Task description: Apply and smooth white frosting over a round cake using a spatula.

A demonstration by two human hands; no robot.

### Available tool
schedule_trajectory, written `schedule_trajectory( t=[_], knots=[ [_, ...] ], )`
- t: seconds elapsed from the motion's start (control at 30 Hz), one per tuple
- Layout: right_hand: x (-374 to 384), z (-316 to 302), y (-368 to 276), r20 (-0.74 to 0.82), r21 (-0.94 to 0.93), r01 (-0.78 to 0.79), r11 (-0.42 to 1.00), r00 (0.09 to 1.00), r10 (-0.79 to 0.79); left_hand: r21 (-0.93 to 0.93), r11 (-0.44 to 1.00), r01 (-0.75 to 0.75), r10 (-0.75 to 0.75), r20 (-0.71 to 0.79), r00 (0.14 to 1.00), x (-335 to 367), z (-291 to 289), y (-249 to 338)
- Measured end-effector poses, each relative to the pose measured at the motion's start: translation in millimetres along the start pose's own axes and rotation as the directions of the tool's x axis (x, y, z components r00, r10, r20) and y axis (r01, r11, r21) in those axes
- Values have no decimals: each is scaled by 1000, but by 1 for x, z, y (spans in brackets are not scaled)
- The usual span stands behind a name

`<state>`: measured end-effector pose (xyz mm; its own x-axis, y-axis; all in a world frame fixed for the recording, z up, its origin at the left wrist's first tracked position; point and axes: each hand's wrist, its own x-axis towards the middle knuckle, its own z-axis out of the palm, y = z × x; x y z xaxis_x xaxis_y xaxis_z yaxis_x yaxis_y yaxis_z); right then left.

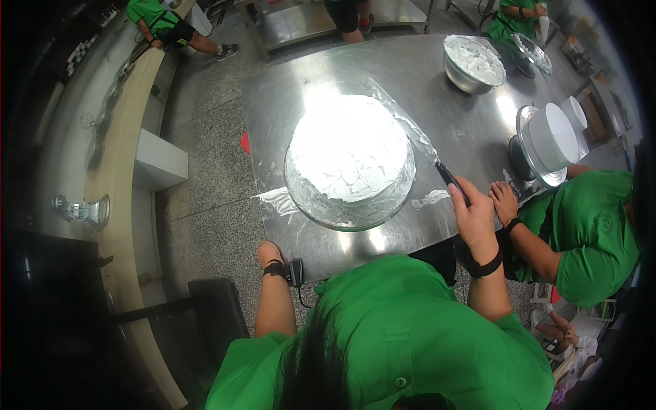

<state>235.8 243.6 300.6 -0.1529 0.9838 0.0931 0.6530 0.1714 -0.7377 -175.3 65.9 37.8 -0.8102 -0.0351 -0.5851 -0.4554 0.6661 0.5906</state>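
Cake (350,147) ahead and left of right grip (473,208) on spatula (442,169)

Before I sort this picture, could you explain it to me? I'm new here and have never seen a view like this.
There is no machine: these are a person's own bare hands. The picture comes from a wide fisheye camera worn on the person's head, looking down, so straight edges bend near the rim.

The right hand holds a spatula by its black handle; white cream coats its blade. The left hand is near the table's edge, with nothing visible in it.

On the metal table sits a round, cream-covered mound on a round stand. Farther off is a metal bowl of cream. The hand at right belongs to a co-worker.
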Motion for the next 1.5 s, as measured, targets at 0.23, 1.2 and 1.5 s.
schedule_trajectory(
  t=[0.23, 1.2, 1.5],
  knots=[
    [-6, -3, -5, -89, -142, 140, 980, 984, -154, -11, 1000, 16, -16, -19, 1000, 25, 4, -14],
    [-13, -3, -16, -59, -75, 125, 989, 990, -130, -1, 1000, 23, -23, -4, 1000, -9, -3, 5],
    [-9, 1, 6, 27, -106, 151, 983, 989, -149, -99, 994, 49, -47, 25, 999, 8, 4, -4]
  ],
)
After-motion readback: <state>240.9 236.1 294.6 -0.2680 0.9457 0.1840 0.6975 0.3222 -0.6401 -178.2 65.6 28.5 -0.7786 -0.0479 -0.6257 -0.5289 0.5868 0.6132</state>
